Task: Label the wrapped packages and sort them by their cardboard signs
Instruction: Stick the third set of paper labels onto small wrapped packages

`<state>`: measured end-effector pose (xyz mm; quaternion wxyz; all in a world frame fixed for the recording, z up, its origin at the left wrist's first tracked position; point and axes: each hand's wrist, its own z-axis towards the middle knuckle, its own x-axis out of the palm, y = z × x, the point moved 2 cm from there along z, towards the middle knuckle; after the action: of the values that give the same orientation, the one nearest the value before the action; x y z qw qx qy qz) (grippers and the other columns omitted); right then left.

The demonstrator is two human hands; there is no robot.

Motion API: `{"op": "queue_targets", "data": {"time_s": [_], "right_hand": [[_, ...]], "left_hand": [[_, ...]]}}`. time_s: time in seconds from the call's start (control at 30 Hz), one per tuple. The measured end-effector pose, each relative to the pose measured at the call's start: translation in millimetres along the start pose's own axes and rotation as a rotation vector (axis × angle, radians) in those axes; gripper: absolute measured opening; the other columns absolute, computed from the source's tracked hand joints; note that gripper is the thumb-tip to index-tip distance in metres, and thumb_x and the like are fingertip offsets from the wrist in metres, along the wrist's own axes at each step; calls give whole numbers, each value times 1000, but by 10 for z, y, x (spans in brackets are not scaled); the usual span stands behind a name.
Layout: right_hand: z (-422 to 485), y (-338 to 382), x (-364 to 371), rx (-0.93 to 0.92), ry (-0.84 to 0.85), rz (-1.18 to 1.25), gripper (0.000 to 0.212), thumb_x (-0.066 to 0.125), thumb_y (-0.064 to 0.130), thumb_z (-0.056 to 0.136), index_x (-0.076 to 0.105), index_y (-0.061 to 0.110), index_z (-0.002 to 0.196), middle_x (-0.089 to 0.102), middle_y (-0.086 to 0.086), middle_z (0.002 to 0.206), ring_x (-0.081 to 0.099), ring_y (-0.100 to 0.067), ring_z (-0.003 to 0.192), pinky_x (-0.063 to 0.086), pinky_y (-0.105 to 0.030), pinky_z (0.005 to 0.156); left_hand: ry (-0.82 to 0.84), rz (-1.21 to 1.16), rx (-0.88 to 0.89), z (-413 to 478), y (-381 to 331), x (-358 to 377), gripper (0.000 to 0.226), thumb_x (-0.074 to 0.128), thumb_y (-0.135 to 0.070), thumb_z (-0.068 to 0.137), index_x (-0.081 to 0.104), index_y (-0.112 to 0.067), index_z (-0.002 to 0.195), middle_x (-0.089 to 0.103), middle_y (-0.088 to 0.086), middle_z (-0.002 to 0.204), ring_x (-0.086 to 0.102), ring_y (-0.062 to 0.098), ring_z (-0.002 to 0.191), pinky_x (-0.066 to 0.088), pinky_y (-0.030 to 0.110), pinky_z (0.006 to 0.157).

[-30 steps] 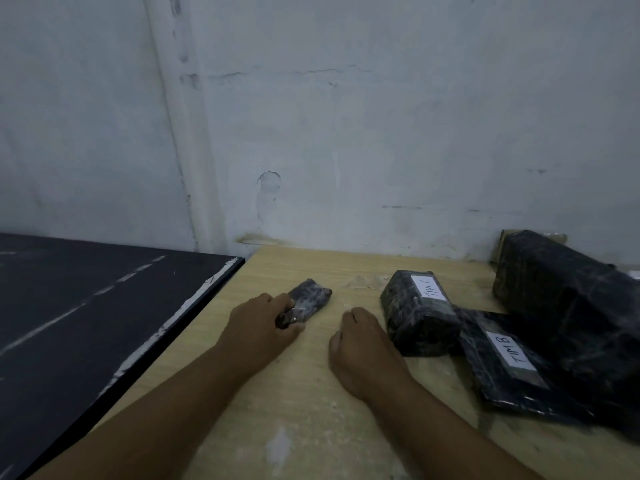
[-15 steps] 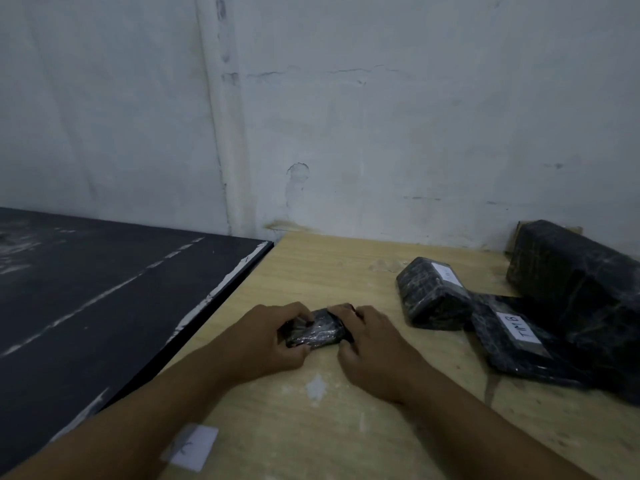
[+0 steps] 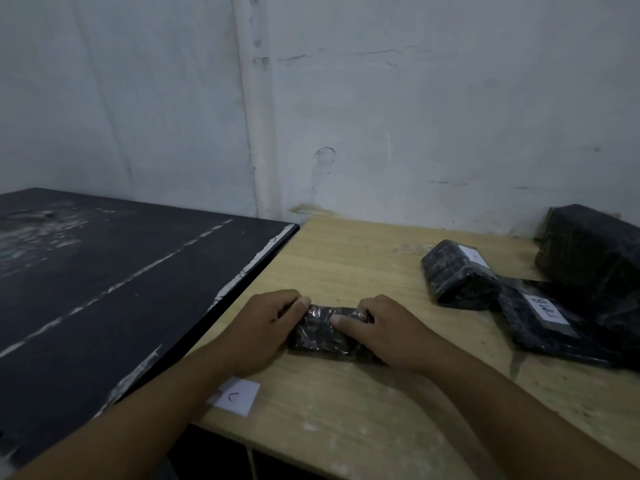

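A small package wrapped in shiny black film lies flat on the wooden table. My left hand grips its left end, thumb on top. My right hand holds its right end, with the thumb laid across the top. A white paper label with handwriting lies on the table near the front edge, partly under my left forearm. Two labelled black packages sit to the right: a thick one and a flat one marked "TMB".
A large black wrapped package stands at the far right against the white wall. A black tabletop with white scuffs adjoins the wooden table on the left. The wooden table's front edge is close to me.
My left hand drew the small package from the table's far side toward me. My right hand came onto its other end, and it now lies flat between both hands. The paper label came into view.
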<state>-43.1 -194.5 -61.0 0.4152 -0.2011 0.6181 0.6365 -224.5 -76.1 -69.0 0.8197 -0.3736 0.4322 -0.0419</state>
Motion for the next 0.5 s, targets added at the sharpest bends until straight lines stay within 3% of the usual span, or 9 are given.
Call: {"op": "queue_targets", "data": {"time_s": [0.07, 0.13, 0.2, 0.27, 0.33, 0.4, 0.5], "right_hand": [[24, 34, 28, 52, -8, -43, 53, 60, 67, 85, 59, 14, 80, 52, -5, 85, 50, -20, 79, 34, -29, 60], [3, 107, 97, 78, -56, -236, 40, 60, 61, 88, 57, 22, 94, 47, 1, 101, 44, -18, 96, 39, -30, 74], [-79, 289, 137, -54, -189, -440, 26, 60, 48, 91, 56, 25, 103, 45, 2, 105, 41, -18, 101, 37, -33, 83], [-172, 554, 191, -282, -268, -460, 13, 59, 34, 90, 59, 21, 94, 49, 1, 96, 45, -20, 90, 36, -34, 77], [-232, 795, 321, -382, -130, -400, 14, 53, 29, 94, 59, 18, 88, 52, 0, 88, 47, -20, 82, 34, -33, 71], [-285, 938, 481, -349, 77, -294, 19, 47, 29, 99, 58, 17, 89, 53, 0, 92, 49, -19, 83, 39, -35, 73], [-306, 1038, 654, -310, 233, -288, 20, 48, 33, 100, 53, 17, 89, 48, 0, 97, 48, -19, 88, 44, -39, 77]], "left_hand": [[37, 30, -33, -10, 92, -40, 39, 48, -35, 104, 54, -17, 70, 54, -2, 64, 47, 7, 60, 40, 32, 61], [58, 16, -78, -31, 177, -96, 30, 54, -33, 102, 64, -21, 76, 64, -6, 72, 57, 9, 68, 46, 30, 66], [82, -33, -121, -23, 216, -130, 17, 61, -29, 99, 71, -23, 87, 71, -4, 84, 64, 13, 79, 51, 31, 73], [125, -85, -145, -4, 236, -170, 9, 65, -27, 97, 73, -24, 94, 73, -2, 89, 67, 15, 85, 53, 30, 76], [180, -143, -155, -11, 249, -247, 9, 65, -26, 97, 73, -23, 98, 74, -1, 95, 68, 11, 87, 53, 23, 77], [225, -189, -196, -23, 254, -340, 13, 64, -26, 98, 74, -21, 104, 74, -2, 101, 68, 8, 93, 51, 16, 81], [230, -268, -258, -73, 307, -451, 16, 63, -26, 98, 74, -19, 107, 75, -3, 107, 69, 12, 105, 51, 27, 95]]}}
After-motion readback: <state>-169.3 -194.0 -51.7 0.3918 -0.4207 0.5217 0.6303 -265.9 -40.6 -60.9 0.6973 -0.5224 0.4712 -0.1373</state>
